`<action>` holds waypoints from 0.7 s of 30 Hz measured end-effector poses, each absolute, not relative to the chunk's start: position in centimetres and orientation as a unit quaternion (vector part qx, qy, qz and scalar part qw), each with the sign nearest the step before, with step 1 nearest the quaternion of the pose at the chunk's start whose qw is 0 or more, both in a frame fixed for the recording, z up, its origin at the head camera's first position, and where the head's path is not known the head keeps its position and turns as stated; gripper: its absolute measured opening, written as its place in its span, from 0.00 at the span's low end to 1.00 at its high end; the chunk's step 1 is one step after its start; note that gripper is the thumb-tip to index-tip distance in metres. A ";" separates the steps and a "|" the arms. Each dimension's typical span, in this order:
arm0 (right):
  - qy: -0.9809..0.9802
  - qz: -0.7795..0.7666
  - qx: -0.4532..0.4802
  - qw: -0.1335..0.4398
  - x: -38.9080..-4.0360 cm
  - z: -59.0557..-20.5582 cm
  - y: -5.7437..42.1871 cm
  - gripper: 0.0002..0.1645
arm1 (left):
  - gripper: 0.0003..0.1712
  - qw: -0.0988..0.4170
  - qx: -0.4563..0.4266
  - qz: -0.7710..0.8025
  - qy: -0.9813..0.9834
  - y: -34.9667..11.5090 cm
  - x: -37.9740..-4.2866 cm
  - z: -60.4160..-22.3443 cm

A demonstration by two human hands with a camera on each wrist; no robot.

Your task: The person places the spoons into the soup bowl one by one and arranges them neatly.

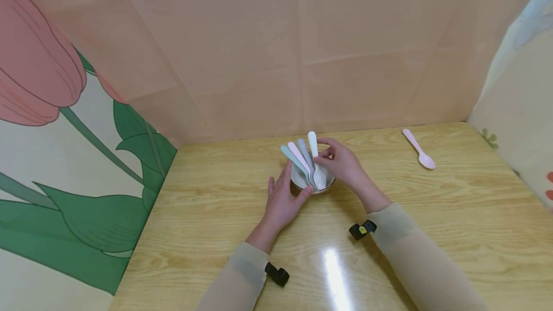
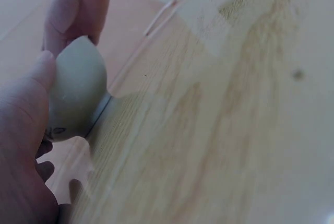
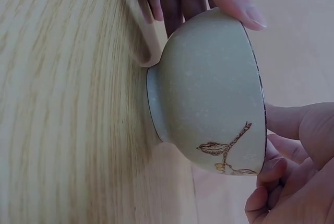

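A small white bowl (image 3: 214, 88) with a brown rim and a leaf-and-twig pattern stands upright on the wooden table. Several spoons lean in it, fanned out: a green spoon (image 1: 294, 156), a pink spoon (image 1: 297, 150), a lavender spoon (image 1: 304, 150) and a white spoon (image 1: 319, 176). My left hand (image 1: 285, 203) holds the bowl's near left side, thumb at the rim and fingers round the wall. At the right rim my right hand (image 1: 343, 162) pinches the white spoon's handle, its thumb tip lying across the lower handle. The wrist views hide the spoons.
Another pink spoon (image 1: 416, 150) lies on the table (image 1: 466, 224) at the far right. A peach-coloured backdrop (image 1: 242, 61) rises behind the table's back edge. A panel with tulips and green leaves (image 1: 99, 205) stands along the left side.
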State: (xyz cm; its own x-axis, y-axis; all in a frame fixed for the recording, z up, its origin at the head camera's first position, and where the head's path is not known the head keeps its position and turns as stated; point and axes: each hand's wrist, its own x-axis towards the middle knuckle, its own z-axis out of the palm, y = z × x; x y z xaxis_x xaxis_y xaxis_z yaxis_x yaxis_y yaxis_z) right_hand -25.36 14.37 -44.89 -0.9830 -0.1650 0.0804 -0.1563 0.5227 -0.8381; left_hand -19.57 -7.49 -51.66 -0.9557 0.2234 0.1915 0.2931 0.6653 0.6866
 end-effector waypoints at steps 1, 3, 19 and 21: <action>0.875 -0.476 -0.090 0.005 -25.3 -44.8 14.3 0.36 | 0.59 0.045 -0.142 -0.384 -0.911 -7.5 -19.6 -51.7; 0.880 -0.467 -0.088 0.005 -25.2 -44.7 14.2 0.37 | 0.59 0.045 -0.141 -0.384 -0.911 -7.5 -19.6 -51.6; 0.915 -0.392 -0.090 -0.014 -25.0 -44.9 14.0 0.37 | 0.59 0.048 -0.141 -0.385 -0.911 -7.4 -19.5 -51.6; 0.918 -0.386 -0.094 -0.014 -25.0 -44.9 13.9 0.38 | 0.59 0.049 -0.141 -0.387 -0.910 -7.4 -19.6 -51.6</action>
State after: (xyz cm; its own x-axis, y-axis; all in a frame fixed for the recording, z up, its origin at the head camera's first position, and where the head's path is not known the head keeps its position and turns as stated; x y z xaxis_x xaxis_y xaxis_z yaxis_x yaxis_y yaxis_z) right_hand -25.02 13.95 -44.90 -0.9818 -0.1625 0.0983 -0.1839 0.6841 -0.7058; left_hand -19.55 -7.44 -51.58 -0.9556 0.2182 0.1980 0.2940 0.6615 0.6899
